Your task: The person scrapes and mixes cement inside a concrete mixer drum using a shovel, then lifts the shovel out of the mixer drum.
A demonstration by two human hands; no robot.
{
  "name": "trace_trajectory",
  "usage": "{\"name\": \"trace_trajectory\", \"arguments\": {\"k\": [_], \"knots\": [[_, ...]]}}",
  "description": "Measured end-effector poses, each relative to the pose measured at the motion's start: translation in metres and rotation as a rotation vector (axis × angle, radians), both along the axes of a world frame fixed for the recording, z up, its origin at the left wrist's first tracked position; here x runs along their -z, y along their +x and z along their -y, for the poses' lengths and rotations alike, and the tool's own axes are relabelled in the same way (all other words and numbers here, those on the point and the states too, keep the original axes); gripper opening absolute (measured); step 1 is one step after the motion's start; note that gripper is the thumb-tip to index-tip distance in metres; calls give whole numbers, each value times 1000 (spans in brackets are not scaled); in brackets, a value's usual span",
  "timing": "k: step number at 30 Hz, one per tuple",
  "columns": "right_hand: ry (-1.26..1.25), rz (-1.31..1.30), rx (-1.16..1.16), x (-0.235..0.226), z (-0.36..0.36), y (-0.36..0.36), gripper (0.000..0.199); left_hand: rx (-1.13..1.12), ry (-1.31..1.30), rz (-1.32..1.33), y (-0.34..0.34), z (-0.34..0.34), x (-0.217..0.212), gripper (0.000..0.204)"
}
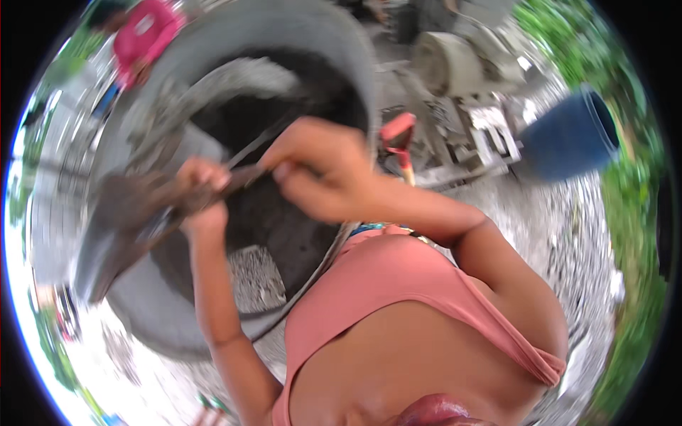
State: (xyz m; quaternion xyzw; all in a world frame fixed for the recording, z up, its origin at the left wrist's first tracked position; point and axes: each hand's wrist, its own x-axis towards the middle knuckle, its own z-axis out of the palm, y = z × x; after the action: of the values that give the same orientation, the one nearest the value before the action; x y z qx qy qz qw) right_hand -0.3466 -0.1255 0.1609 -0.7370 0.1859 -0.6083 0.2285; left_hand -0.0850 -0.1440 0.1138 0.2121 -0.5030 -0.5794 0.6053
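Note:
A blurred long-handled tool, which looks like a shovel (pixel 106 245) with a broad grey blade, slants across the left side. My left hand (pixel 202 192) is closed around its brown shaft. Farther right, my right hand (pixel 323 170) is closed at the shaft's other end, fingers curled and smeared by motion. Both hands are above a large round grey tank (pixel 174 326), dark inside. Pale grey material (pixel 249 77) lies along its far inner side. A square gap (pixel 257 278) in the dark bottom near me shows gravel.
A person in a pink shirt (pixel 145 35) is beyond the tank's far left rim. On the right are a red D-shaped handle (pixel 398 130), wooden pieces (pixel 455 170), a grey drum-shaped machine (pixel 440 64) and a tilted blue barrel (pixel 572 138). Gravelly ground (pixel 575 241) borders green plants (pixel 639 284).

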Motion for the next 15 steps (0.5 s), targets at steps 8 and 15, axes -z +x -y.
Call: {"name": "trace_trajectory", "arguments": {"k": [8, 15], "knots": [[93, -386, 11, 66, -8, 61, 66, -309, -48, 96, -42, -45, -126, 29], [543, -370, -436, 61, 2, 65, 38, -396, -14, 66, -74, -31, -124, 33]]}}
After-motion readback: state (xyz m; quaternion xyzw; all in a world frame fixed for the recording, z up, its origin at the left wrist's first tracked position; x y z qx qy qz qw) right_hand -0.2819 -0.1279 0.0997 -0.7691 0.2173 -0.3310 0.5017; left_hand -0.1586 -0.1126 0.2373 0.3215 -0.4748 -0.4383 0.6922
